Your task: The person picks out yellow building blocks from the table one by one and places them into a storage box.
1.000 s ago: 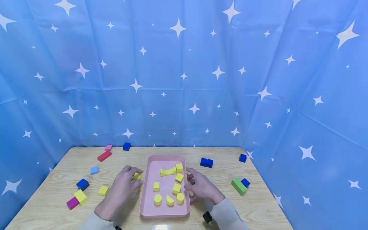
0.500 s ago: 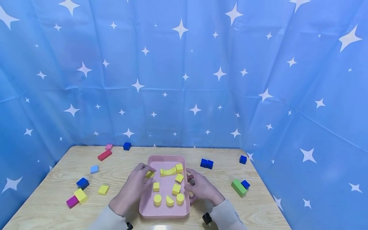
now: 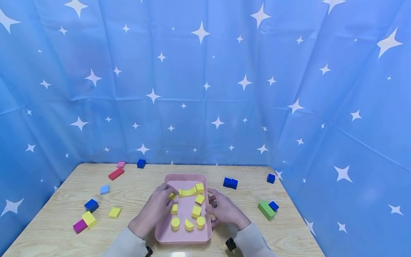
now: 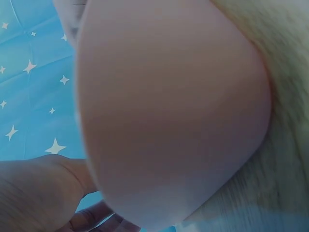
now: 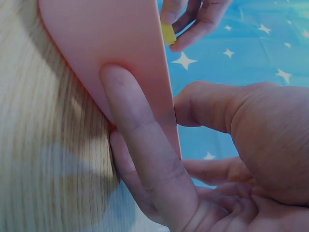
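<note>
A pink tray [image 3: 183, 240] on the table bears several yellow blocks. My left hand [image 3: 155, 207] reaches over its left wall, pinching a yellow block [image 3: 172, 196] low inside; the right wrist view shows that block [image 5: 168, 34] between finger and thumb. Beside it lies a yellow curved block [image 3: 187, 192], and a small yellow block [image 3: 174, 210] sits just below the fingers. My right hand [image 3: 226, 208] grips the tray's right wall. In the right wrist view its fingers [image 5: 137, 130] press the wall's outside, with the thumb at the rim. The tray wall [image 4: 169, 96] fills the left wrist view.
Left of the tray lie a yellow block [image 3: 115, 213], another yellow block [image 3: 89, 219] against a purple one [image 3: 80, 226], and blue [image 3: 91, 205], light blue [image 3: 104, 190] and red blocks [image 3: 116, 174]. To the right are blue blocks [image 3: 230, 183] and a green block [image 3: 266, 210].
My left hand has moved right, carrying the yellow block from beside the tray to over its inside, next to the curved block. The right hand stays on the tray wall.
</note>
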Demonstrator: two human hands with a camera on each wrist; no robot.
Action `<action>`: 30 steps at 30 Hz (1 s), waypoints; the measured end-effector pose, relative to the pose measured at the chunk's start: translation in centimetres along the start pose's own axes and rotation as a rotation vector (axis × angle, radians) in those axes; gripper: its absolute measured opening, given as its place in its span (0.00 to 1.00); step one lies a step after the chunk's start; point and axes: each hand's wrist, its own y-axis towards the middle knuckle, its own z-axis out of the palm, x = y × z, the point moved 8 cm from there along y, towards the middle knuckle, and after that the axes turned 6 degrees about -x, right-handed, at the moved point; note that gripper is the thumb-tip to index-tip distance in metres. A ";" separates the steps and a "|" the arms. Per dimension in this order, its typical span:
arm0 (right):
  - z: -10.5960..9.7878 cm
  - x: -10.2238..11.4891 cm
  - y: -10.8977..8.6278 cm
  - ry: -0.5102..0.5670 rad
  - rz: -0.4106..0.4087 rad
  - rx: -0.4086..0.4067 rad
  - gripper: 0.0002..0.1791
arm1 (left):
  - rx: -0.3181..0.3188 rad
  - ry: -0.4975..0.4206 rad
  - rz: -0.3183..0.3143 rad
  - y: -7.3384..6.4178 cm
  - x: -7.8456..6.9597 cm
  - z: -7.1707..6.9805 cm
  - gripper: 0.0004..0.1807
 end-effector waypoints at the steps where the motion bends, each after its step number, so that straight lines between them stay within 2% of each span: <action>1: 0.0 0.0 0.0 0.002 0.001 0.000 0.44 | 0.003 0.000 0.001 0.0 0.0 0.1 0.14; 7: 0.1 0.0 -0.1 0.005 0.005 0.001 0.44 | 0.007 -0.002 0.017 0.1 0.1 0.5 0.13; 12: 0.1 0.1 -0.1 0.003 -0.001 0.005 0.44 | 0.004 -0.002 0.016 -0.1 0.3 0.2 0.13; 22: 0.2 0.1 -0.1 0.007 -0.020 0.006 0.45 | -0.024 0.019 -0.020 -1.0 1.5 -1.5 0.14; 30: 0.0 0.0 0.0 -0.002 -0.009 -0.001 0.45 | -0.030 0.065 -0.071 -1.8 3.4 -2.9 0.14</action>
